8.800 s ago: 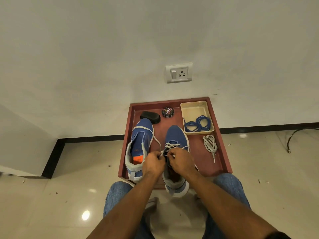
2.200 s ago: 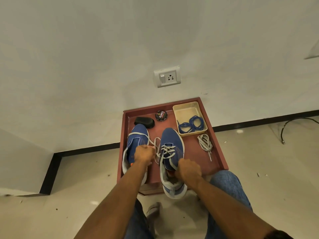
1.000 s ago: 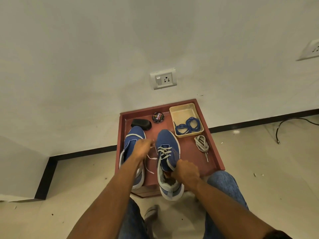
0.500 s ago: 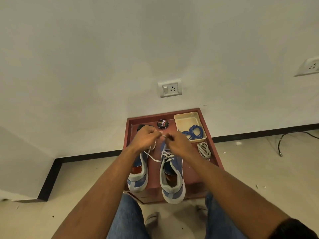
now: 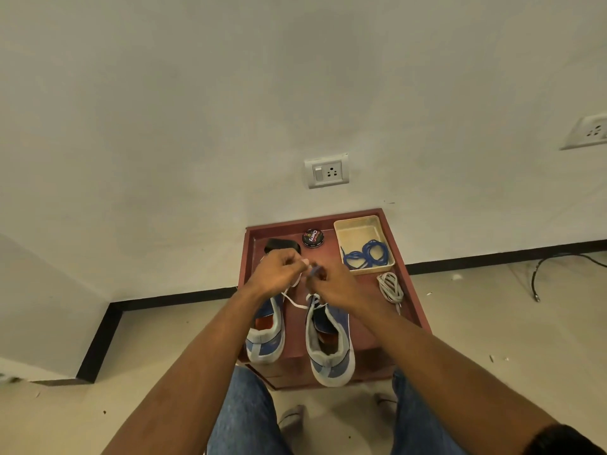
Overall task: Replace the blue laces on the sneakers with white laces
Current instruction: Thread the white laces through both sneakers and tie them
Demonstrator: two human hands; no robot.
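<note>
A white wall point(image 5: 230, 93) fills most of what I can see, with a switch-and-socket plate point(image 5: 326, 171) set low on it and a second socket point(image 5: 588, 131) off at the right edge; below runs a black skirting point(image 5: 492, 262) and a pale tiled floor point(image 5: 492, 323). Pushed against the wall is a low reddish-brown wooden tray table point(image 5: 415, 300), and the person sits in front of it in blue jeans point(image 5: 243, 415), both bare forearms reaching out over it. Two blue sneakers stand side by side on the tray, heels toward the person: the left sneaker point(image 5: 266, 339) and the right sneaker point(image 5: 330, 346), whose heel hangs just over the near edge. A white lace point(image 5: 294, 302) rises from the right sneaker's eyelets to the hands. The left hand point(image 5: 277, 274) has its fingers curled and pinches the white lace; the right hand point(image 5: 335, 285) is curled too, its fingertips pinching the lace end right beside the left hand's, above the toes of the sneakers. At the far right corner of the tray sits a cream plastic tray point(image 5: 358, 224) with the blue laces point(image 5: 368, 254) coiled inside. Just in front of it lies a bundled spare white lace point(image 5: 390, 287). Along the back edge are a black brush point(image 5: 282, 246) and a round polish tin point(image 5: 313, 238). A dark cable point(image 5: 558, 261) trails on the floor at right.
</note>
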